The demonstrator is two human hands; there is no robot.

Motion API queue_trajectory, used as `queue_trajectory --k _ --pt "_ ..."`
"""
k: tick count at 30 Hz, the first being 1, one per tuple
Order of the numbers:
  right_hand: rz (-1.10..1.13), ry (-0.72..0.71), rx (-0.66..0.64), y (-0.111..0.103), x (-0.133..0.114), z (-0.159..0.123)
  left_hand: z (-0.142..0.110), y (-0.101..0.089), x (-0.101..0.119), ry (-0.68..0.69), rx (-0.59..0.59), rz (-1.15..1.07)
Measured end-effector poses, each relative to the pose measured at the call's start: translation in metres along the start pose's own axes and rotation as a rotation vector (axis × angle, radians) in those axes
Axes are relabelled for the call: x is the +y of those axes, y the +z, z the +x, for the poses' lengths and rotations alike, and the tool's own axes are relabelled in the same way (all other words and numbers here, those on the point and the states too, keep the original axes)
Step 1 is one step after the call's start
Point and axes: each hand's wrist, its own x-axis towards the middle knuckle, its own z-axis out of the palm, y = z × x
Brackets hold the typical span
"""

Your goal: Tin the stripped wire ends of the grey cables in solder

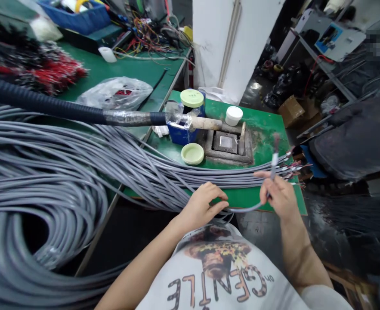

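Observation:
My right hand [279, 196] is closed around one grey cable [248, 210] near its end. That end points up, with a white band [275, 160] and blurred, darker wires at the tip. From the hand, the cable sags leftward along the table's front edge. My left hand [204, 201] lies beside the cable with thumb and fingers apart, its fingertips by the edge of the green table. Behind both hands runs a thick bundle of grey cables [215, 177], whose stripped ends [295, 168] fan out at the right.
A solder pot [226, 142] sits in the green table [267, 116], under a taped black hose [80, 114]. Around it are a pale green lid [192, 154], a white tub [234, 115] and a blue container [181, 134]. Coiled cables [80, 219] fill the left.

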Motion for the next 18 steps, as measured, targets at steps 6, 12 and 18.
queue_trajectory --k 6,12,18 --pt "-0.289 0.044 -0.546 0.036 0.002 -0.016 0.002 0.008 -0.002 -0.376 0.265 -0.714" --pt "-0.323 0.041 -0.604 0.042 0.005 -0.01 0.007 0.011 -0.005 -0.447 0.417 -1.039" --pt "-0.333 0.053 -0.613 0.046 0.006 -0.01 0.011 0.011 -0.006 -0.388 0.591 -1.046"
